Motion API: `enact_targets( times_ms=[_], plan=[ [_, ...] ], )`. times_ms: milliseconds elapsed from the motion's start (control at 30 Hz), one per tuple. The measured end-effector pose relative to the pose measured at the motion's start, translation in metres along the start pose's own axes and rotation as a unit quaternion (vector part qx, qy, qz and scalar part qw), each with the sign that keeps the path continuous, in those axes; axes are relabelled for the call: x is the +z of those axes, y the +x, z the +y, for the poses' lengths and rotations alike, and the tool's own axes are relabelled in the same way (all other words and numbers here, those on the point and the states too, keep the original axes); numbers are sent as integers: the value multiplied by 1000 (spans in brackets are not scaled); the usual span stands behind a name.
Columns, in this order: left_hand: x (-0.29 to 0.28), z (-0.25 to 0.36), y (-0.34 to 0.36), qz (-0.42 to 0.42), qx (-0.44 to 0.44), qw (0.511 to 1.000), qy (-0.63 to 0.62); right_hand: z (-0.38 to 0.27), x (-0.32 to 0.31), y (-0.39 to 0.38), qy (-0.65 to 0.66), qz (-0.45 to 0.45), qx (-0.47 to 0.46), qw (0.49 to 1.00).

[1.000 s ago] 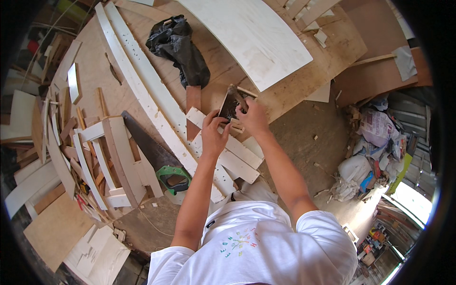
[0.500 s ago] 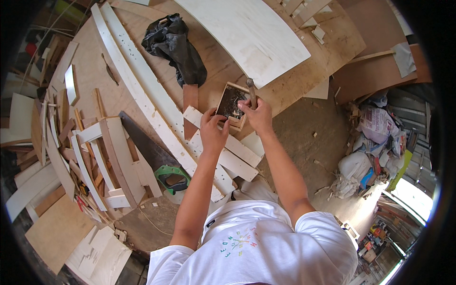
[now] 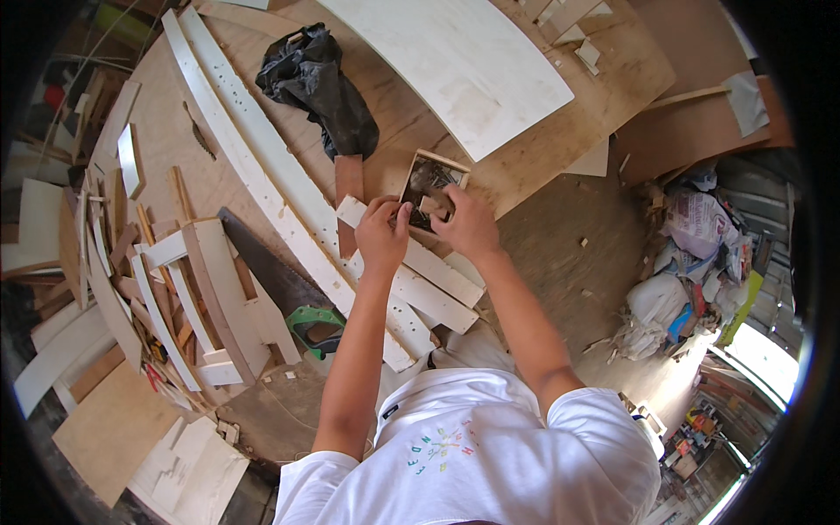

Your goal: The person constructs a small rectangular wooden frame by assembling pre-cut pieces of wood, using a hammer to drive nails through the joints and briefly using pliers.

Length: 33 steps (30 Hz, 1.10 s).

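Note:
A small wooden box [image 3: 408, 178] with dark nails or screws inside sits at the work table's near edge. My left hand [image 3: 383, 232] is closed on the left side of the box, thumb at its rim. Over the box's right side, my right hand [image 3: 468, 221] is curled round a wooden-handled tool [image 3: 440, 203], which looks like a hammer. Motion smears this tool, and its far end cannot be made out against the box's contents. White-faced boards [image 3: 433, 296] lie just below the box, under and beside my forearms.
A black plastic bag [image 3: 337, 101] and a large white panel [image 3: 472, 79] lie on the table. Long white strips [image 3: 262, 175] run along the left, beside a green-handled saw [image 3: 317, 331] and a wooden frame [image 3: 210, 306]. Filled sacks [image 3: 656, 297] stand on the floor at right.
My right hand has tipped the tool from upright down toward the inside of the box. The left hand has shifted slightly left and stays at the box.

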<state>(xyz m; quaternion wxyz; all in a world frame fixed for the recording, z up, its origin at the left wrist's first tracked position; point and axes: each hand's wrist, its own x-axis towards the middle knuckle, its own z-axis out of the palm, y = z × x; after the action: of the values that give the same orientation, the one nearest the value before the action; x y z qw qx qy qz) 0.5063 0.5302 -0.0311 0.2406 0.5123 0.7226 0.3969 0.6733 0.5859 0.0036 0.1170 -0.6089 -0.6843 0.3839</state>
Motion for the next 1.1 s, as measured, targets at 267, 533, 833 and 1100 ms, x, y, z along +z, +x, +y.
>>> enact_targets(
  times_ms=[267, 533, 833, 1100],
  plan=[
    [-8, -2, -1, -26, 40, 998, -43, 7, -5, 20, -19, 74, -53, 996],
    [-7, -6, 2, -44, 3, 998, -52, 10, 1, -7, -9, 50, -65, 997],
    [-8, -1, 4, -41, 14, 998, -36, -6, 5, -5, -38, 3, 25, 999],
    [-7, -4, 3, -37, 4, 998, -49, -18, 9, 0, -108, -22, 41, 993]
  ],
)
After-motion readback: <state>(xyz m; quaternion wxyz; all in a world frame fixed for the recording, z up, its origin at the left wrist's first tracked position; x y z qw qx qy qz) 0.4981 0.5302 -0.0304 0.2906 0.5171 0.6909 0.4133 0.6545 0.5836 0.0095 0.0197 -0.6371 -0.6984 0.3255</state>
